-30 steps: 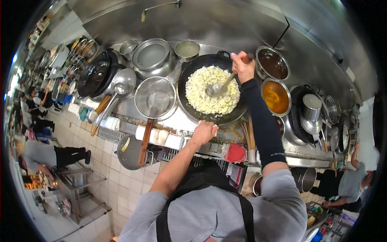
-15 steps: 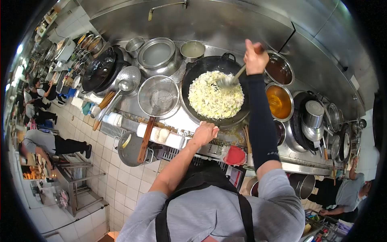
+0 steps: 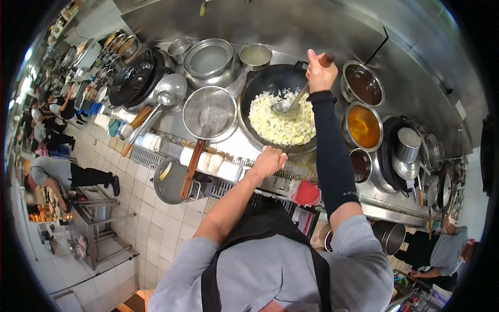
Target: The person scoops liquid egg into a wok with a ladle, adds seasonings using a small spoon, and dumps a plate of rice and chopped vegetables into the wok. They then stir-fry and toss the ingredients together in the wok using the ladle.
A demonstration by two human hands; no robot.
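Note:
My right hand (image 3: pixel 321 74) is wrapped round the wooden-ended handle of a metal ladle (image 3: pixel 285 106). The ladle's bowl sits in the chopped, pale yellow and white food (image 3: pixel 283 125), which looks like fried rice with egg and green bits. That food lies in a large black wok (image 3: pixel 267 83) on the range. At the wok's near rim, my left hand (image 3: pixel 270 161) is closed, its fingers covering the part they grip. Just left of the wok, a round wire strainer (image 3: pixel 209 112) with a wooden handle rests on the counter.
Bowls of amber liquid (image 3: pixel 363 126) and dark sauce (image 3: pixel 364 83) stand to the right. Pots (image 3: pixel 208 58) line the back left, beside a perforated skimmer (image 3: pixel 170 88). A red cloth (image 3: pixel 305 193) lies on the front edge. Other people (image 3: pixel 54 171) work at both sides.
The ladle's bowl has shifted left and deeper into the food, and my right hand has moved slightly left. My left hand stays at the wok's rim. The whole view has shifted a little.

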